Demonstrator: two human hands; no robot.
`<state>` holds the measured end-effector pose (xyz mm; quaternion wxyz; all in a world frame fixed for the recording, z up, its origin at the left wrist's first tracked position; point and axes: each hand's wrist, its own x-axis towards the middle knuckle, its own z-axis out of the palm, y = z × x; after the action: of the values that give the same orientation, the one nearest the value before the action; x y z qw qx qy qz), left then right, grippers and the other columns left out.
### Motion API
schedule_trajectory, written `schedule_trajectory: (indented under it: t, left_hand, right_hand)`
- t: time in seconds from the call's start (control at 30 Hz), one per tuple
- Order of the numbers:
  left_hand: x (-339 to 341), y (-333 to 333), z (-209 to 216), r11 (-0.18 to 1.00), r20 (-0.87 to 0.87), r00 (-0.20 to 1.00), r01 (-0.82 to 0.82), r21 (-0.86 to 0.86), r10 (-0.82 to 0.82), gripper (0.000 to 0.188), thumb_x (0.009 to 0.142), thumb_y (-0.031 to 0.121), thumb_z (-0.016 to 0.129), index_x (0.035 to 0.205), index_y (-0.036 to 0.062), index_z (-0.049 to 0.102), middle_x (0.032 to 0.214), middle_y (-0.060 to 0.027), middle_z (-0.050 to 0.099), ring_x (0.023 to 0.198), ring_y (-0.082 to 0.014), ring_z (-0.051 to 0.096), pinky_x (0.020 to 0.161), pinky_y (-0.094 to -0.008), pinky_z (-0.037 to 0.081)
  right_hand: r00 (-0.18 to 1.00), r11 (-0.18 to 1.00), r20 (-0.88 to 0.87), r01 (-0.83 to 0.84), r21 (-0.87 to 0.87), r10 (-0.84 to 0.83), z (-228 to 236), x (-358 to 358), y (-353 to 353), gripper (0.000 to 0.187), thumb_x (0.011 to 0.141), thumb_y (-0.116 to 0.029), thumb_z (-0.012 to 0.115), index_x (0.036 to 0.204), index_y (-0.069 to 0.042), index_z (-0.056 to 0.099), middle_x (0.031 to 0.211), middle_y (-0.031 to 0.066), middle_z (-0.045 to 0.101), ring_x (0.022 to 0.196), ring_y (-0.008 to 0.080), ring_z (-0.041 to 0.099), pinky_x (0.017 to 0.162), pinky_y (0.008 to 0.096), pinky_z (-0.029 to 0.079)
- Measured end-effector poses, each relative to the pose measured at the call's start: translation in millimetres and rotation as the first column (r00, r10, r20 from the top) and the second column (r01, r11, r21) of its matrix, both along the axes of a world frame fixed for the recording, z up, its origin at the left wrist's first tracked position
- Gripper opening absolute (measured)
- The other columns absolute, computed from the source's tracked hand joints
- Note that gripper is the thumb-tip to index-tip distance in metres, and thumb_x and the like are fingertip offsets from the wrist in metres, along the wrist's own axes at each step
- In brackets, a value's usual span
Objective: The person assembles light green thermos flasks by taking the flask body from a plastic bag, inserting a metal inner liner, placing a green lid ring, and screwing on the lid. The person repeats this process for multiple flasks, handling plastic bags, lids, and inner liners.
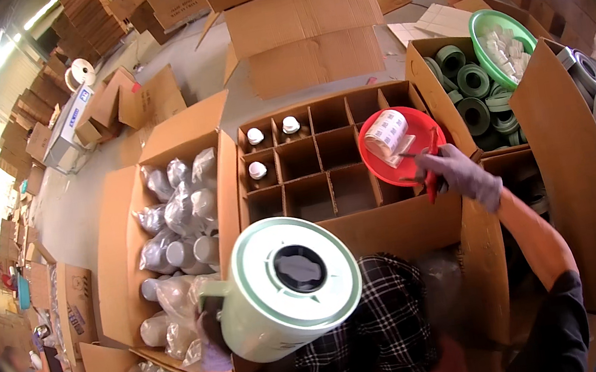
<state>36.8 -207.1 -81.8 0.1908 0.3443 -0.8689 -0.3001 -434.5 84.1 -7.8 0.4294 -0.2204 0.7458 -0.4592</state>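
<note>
My gloved left hand [216, 345] grips the side of a large pale green jug [279, 331], near its handle. The jug's round end with a black disc in its centre faces up, and the jug hides part of my fingers. In my gloved right hand [461, 176] is a red-handled hand tool [431, 187] that looks like pliers. This hand is over the right rim of a red bowl [421, 121]. Inside the bowl lie a roll of printed labels [386, 131] and a small pale piece.
Under the bowl is a divided carton [305, 185] with several white-capped bottles [257, 169]. Plastic-wrapped grey cylinders [183, 254] fill the left carton. At right are a box of green rings [473, 80], a green basin [475, 35] of clear parts and a raised flap [567, 173].
</note>
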Motion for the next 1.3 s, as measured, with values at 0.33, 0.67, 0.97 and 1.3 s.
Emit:
schedule_trajectory:
  t: [0.33, 0.67, 0.97, 1.3]
  left_hand:
    - [-50, 12, 54, 0.977, -0.142, 0.972, 0.198, 0.082, -0.186, 0.023, 0.093, 0.02, 0.057, 0.097, 0.0003, 0.067, 0.094, -0.0157, 0.069, 0.084, -0.0301, 0.064, 0.076, -0.0396, 0.05]
    - [-39, 66, 90, 0.964, -0.51, 0.844, 0.034, -0.262, -0.168, 0.038, 0.097, 0.032, 0.053, 0.095, -0.0023, 0.067, 0.099, -0.016, 0.072, 0.093, -0.0275, 0.07, 0.087, -0.036, 0.052]
    - [-55, 25, 112, 0.994, -0.393, 0.919, -0.022, -0.103, -0.021, 0.032, 0.1, 0.024, 0.049, 0.105, -0.0022, 0.067, 0.102, -0.0133, 0.069, 0.097, -0.0245, 0.065, 0.091, -0.0352, 0.049]
    - [-129, 129, 150, 0.315, 0.051, 0.361, 0.867, -0.386, -0.931, 0.046, 0.07, 0.034, 0.085, 0.107, 0.0132, 0.066, 0.11, -0.0039, 0.071, 0.105, -0.0238, 0.068, 0.102, -0.0451, 0.048]
  right_hand:
    - [-0.146, 0.58, -0.985, -0.812, 0.064, -0.096, 105, 142, -28, 0.019, 0.073, -0.019, 0.068, 0.089, -0.014, 0.061, 0.092, 0.0032, 0.055, 0.097, 0.0237, 0.059, 0.102, 0.0511, 0.045]
    - [0.87, 0.993, 0.49, 0.092, -0.075, -0.044, 69, 189, 4, 0.025, 0.094, -0.029, 0.064, 0.094, -0.004, 0.06, 0.072, 0.0016, 0.059, 0.054, 0.012, 0.055, 0.05, 0.0282, 0.049]
    - [0.986, 0.935, 0.149, 0.121, -0.333, -0.075, 58, 128, 34, 0.026, 0.094, -0.027, 0.058, 0.092, -0.001, 0.064, 0.077, 0.0074, 0.065, 0.058, 0.0132, 0.062, 0.05, 0.0254, 0.049]
    - [0.535, 0.935, -0.842, 0.328, 0.131, -0.07, -130, -45, 3, 0.034, 0.082, -0.029, 0.063, 0.108, -0.007, 0.058, 0.116, 0.0233, 0.058, 0.108, 0.0418, 0.06, 0.091, 0.0503, 0.049]
